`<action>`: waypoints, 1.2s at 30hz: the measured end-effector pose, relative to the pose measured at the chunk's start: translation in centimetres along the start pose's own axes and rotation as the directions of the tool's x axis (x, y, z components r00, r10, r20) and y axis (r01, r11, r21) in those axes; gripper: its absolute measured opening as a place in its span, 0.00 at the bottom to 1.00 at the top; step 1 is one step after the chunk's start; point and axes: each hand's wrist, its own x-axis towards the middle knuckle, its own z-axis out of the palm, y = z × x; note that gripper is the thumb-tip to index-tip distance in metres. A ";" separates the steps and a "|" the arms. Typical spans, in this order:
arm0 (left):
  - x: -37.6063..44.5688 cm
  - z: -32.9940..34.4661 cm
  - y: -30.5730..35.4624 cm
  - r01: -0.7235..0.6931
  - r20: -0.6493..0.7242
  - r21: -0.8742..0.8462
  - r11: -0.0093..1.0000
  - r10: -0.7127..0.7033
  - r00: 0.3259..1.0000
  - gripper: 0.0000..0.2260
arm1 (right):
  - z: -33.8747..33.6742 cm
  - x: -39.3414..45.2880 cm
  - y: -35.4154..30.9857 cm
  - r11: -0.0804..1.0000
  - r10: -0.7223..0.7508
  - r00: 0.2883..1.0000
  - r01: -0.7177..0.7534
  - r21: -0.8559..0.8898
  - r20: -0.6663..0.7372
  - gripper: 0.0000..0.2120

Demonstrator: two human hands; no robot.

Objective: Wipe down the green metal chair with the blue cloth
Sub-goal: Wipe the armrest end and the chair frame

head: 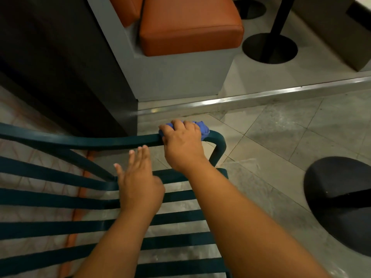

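The green metal chair fills the lower left, its slatted seat below me and one armrest running across the middle. My right hand grips the blue cloth around the armrest, close to its curved front end. Only the cloth's edges show past my fingers. My left hand hovers flat over the seat slats just below the armrest, fingers straight and holding nothing.
An orange cushioned bench on a grey base stands ahead. A dark wall panel lies at the left. A metal floor strip crosses behind the chair. Black round table bases sit at right and far right.
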 end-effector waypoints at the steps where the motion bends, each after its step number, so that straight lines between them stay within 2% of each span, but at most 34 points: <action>1: -0.5 -0.2 -0.8 0.031 -0.003 -0.009 0.999 -0.031 1.000 0.34 | 0.3 0.0 -0.8 1.000 0.004 1.000 -0.004 -0.004 0.010 0.20; 4: -0.9 -1.9 -2.9 0.076 -0.029 0.022 0.997 -0.076 0.997 0.32 | 1.2 0.4 -3.3 1.000 0.009 0.998 -0.009 0.005 0.070 0.26; 9: 1.5 -7.5 -8.1 0.101 -0.170 0.058 0.993 -0.090 0.981 0.29 | 2.4 2.0 -7.8 1.000 0.001 0.981 -0.005 0.022 0.193 0.30; 14: 3.9 -10.8 -11.9 0.040 -0.110 0.124 0.991 -0.026 0.994 0.26 | 3.3 3.0 -11.7 1.000 -0.010 0.958 0.006 0.016 0.285 0.32; 19: 4.3 -12.1 -14.0 0.057 -0.028 0.207 0.977 -0.053 0.998 0.27 | 3.8 4.1 -14.6 0.998 -0.046 0.933 0.029 0.051 0.357 0.34; 25: 3.5 -14.8 -17.0 0.105 -0.078 0.275 0.956 -0.086 0.993 0.27 | 3.3 5.9 -18.7 0.972 -0.147 0.895 0.050 0.231 0.422 0.31; 28: 2.7 -16.7 -19.0 0.172 -0.156 0.306 0.936 -0.129 0.979 0.27 | 2.5 6.4 -20.9 0.954 -0.168 0.878 0.031 0.298 0.448 0.31; 32: 1.1 -19.8 -22.4 0.343 -0.310 0.219 0.913 -0.269 0.912 0.27 | 1.6 6.6 -24.0 0.918 -0.160 0.900 -0.015 0.397 0.404 0.28; 36: -1.4 -22.4 -25.0 0.481 -0.290 0.018 0.877 -0.455 0.842 0.26 | 0.2 6.9 -28.1 0.788 -0.138 0.939 -0.089 0.609 0.316 0.25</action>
